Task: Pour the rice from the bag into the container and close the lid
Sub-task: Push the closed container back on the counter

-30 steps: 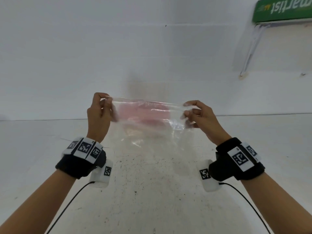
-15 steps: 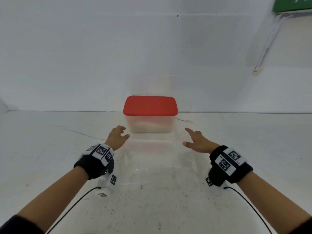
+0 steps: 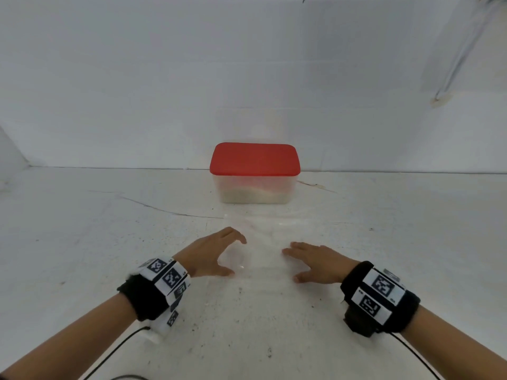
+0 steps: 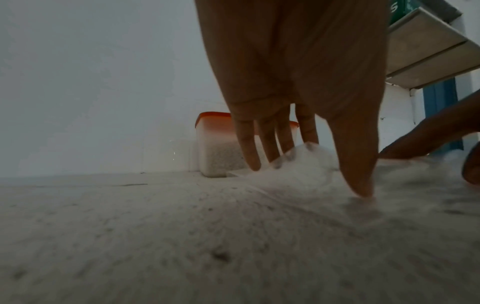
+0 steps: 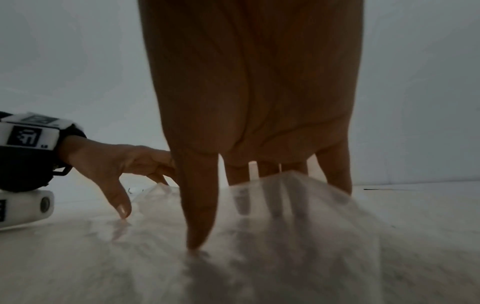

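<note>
A clear container (image 3: 255, 189) with rice in its bottom stands by the back wall, its red lid (image 3: 254, 159) seated on top. The lidded container (image 4: 215, 148) also shows in the left wrist view. The empty clear plastic bag (image 3: 264, 242) lies flat on the white table in front of it. My left hand (image 3: 216, 255) rests with fingertips and thumb on the bag's left part, fingers arched and spread. My right hand (image 3: 310, 260) lies flat on the bag's right part, fingers straight. The bag (image 5: 298, 197) bulges under the right hand, and the bag (image 4: 306, 164) puffs up under the left fingers.
The white table (image 3: 96, 242) is scratched and speckled, with a crack line (image 3: 164, 209) left of the bag. A white wall (image 3: 247, 78) stands close behind the container. A metal shelf (image 4: 428, 51) shows at the upper right of the left wrist view.
A second ago both hands held the empty bag stretched in the air. They lowered it onto the table, let go, and now press on it, drawn nearer to me.
</note>
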`<state>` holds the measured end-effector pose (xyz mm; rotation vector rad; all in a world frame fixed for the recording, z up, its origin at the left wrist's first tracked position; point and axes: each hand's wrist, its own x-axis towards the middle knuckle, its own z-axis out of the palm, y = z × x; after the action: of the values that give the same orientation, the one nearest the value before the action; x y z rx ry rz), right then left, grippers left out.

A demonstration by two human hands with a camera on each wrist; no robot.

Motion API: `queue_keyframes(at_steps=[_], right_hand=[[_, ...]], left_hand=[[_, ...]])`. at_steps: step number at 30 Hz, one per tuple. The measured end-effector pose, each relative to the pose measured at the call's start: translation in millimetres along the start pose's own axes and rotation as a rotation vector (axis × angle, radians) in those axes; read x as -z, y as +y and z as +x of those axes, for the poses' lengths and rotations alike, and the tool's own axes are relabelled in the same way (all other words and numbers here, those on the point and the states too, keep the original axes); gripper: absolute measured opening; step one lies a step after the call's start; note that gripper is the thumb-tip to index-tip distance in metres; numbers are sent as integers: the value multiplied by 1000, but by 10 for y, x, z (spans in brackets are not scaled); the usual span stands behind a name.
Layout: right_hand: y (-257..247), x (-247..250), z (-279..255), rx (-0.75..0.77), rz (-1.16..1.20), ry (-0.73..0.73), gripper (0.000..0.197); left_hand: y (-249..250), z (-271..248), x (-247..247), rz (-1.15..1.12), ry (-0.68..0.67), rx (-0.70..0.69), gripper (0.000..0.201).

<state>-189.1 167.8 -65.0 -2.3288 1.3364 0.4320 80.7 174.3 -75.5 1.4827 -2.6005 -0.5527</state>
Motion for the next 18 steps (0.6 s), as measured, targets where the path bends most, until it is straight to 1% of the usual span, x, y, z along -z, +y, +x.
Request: queue_keyframes(at_steps=[1, 5, 8, 11, 13, 17, 18], right_hand=[[11, 2, -16, 6, 6, 6, 67], [52, 59, -59, 4, -2, 114, 59], [104, 120, -109, -29, 18, 153, 54], [131, 151, -145, -34, 54, 249, 38], [138, 139, -158, -42, 84, 296, 30], [139, 88, -184, -49, 152, 346, 24], [132, 79, -191, -48, 156, 363, 22]], left_hand=[[-17, -13, 3, 28, 22, -30, 55], [-39, -83, 21, 81, 153, -143, 35], [-16, -91, 40, 132, 183, -187, 15], [-26, -72, 19, 100, 191, -193, 6], [-52, -69, 33, 40, 206, -172, 6], [-103, -73, 62, 71, 211, -121, 25], [-113, -65, 63, 78, 210, -109, 26]])
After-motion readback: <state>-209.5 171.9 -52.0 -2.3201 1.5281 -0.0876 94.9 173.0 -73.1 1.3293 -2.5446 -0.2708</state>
